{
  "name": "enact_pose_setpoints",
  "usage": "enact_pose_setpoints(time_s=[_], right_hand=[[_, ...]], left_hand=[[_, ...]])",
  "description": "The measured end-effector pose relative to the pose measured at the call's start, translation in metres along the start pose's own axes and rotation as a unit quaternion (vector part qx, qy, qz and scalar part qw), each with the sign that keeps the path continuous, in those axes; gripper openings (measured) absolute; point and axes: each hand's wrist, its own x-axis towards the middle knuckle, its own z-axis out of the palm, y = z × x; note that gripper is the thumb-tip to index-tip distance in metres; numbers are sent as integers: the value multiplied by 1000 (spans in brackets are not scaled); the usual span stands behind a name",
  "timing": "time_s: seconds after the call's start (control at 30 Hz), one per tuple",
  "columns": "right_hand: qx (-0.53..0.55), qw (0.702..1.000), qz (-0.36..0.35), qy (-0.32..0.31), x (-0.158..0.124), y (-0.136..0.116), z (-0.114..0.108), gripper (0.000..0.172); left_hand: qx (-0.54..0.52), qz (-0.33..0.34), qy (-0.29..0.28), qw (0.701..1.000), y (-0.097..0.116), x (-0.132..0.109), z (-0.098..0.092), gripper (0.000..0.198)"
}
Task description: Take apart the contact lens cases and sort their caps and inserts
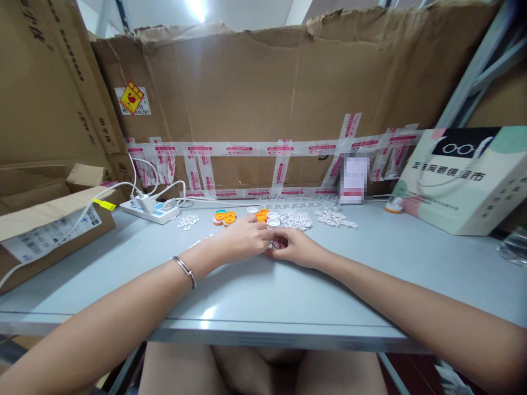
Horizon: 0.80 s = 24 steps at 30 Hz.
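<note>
Over the middle of the table, my left hand point(246, 237) and my right hand point(295, 247) meet at the fingertips. Both have their fingers pinched together around something small, partly greyish, that the fingers mostly hide. Just behind them lie orange round pieces point(262, 217) and a white round cap point(273, 223). More orange round pieces point(224, 218), one with a green ring, sit beyond my left hand. A heap of small white parts point(294, 219) spreads behind my right hand, and a looser group of white parts point(334, 219) is to its right.
A few small white discs point(188, 221) lie near a power strip point(150, 211) with cables. An opened cardboard box point(53, 230) stands left. At right are a paper bag point(457, 186), an orange-and-white round piece point(393, 206) and a propped-up phone-like panel point(354, 179). Cardboard point(247, 88) walls the back.
</note>
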Motion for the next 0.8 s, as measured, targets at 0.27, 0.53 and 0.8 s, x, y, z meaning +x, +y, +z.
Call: enact_pose_setpoints(time_s=[0.27,0.53,0.8], right_hand=[[-2,1000,-10,3,1,4,1,21],[-2,1000,-17,3,1,6,1,19],[10,1000,-20,7,1,7,3,18]], left_hand=[[-2,-34,16,999,2,-1,5,15],[18,-73,-25,997,10,3,-1,13],[7,-82,-51,995,14,6,-10,7]])
